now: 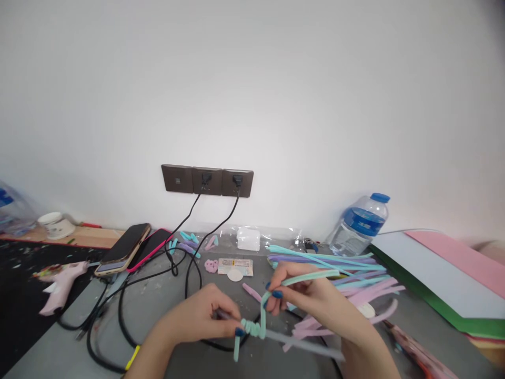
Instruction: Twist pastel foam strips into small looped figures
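Observation:
A mint-green pipe cleaner [252,328] is coiled several turns around a straight greyish-lavender pipe cleaner [303,345]. My left hand [207,315] is closed, pinching the lavender one and the left end of the coil between thumb and fingers. A short mint tail hangs below that pinch. Above and right of the coil, my right hand [294,292] pinches the mint strand, which rises from the last turn; its free end sticks out to the right over the fingers. Beyond my hands lie a small pink pipe-cleaner shape [211,266] and a white disc [235,275].
Loose pipe cleaners [355,273] are heaped at right, before a water bottle [361,223] and coloured sheets [442,279]. At left are two phones [125,247], black cables [118,316] running to wall sockets [207,180], and a pink glue gun [63,287]. Scissors [414,350] lie front right.

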Tool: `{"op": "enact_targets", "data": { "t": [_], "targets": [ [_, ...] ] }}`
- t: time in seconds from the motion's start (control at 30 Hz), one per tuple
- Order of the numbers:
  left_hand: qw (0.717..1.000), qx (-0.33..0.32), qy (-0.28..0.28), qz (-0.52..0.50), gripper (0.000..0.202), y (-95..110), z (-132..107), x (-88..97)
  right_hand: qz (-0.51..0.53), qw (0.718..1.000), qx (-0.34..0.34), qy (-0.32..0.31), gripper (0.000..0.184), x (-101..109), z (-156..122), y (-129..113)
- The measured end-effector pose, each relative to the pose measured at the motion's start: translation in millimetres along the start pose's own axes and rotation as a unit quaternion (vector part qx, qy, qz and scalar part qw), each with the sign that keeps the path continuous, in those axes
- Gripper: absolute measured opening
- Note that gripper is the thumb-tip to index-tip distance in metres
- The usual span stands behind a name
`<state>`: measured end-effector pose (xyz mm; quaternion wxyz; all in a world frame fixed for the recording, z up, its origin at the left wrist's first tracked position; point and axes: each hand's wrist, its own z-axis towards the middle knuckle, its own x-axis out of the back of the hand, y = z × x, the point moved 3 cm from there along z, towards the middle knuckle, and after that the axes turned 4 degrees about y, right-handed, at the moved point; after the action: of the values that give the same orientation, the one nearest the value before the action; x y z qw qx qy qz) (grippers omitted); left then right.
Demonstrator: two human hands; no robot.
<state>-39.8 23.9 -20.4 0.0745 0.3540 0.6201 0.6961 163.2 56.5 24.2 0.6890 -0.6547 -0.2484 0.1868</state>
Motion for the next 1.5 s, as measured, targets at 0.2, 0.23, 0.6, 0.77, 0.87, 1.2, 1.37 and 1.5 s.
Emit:
{"op": "enact_targets", "data": {
  "t": [0.2,0.23,0.6,0.77,0.87,1.2,1.37,1.5],
  "targets": [
    [0.987,-0.021,0.007,-0.156,0.051,-1.6,-2.6,-3.2,0.105,0.994,-0.004,-0.034,0.02,-2.4,21.1,29.3],
    [0.985,-0.022,0.027,-0.171,0.052,-3.7,-2.3,-2.3,0.112,0.993,-0.006,-0.038,0.02,-5.0,24.6,32.6],
    [0.928,-0.022,0.357,-0.099,0.041,-16.8,1.3,22.7,0.065,0.998,-0.005,0.009,0.026,-12.3,32.7,34.6],
    [0.916,-0.018,0.4,-0.005,0.034,-14.9,3.9,26.0,0.047,0.998,-0.024,0.03,0.03,-16.7,34.7,36.8],
    [0.909,-0.031,0.408,0.082,0.032,-12.3,3.1,25.7,0.013,0.999,-0.023,0.033,0.027,-18.2,31.4,31.3],
    [0.858,-0.153,0.411,0.266,0.016,-1.9,-0.1,19.8,-0.129,0.989,0.029,0.061,0.017,-13.9,9.8,0.0],
    [0.868,-0.16,0.395,0.256,0.016,-1.6,2.1,15.4,-0.16,0.983,0.069,0.067,0.018,-10.6,6.8,-4.8],
    [0.886,-0.14,0.363,0.252,0.017,-5.2,3.7,12.6,-0.19,0.974,0.1,0.068,0.019,-10.5,3.6,-10.2]
  ]
}}
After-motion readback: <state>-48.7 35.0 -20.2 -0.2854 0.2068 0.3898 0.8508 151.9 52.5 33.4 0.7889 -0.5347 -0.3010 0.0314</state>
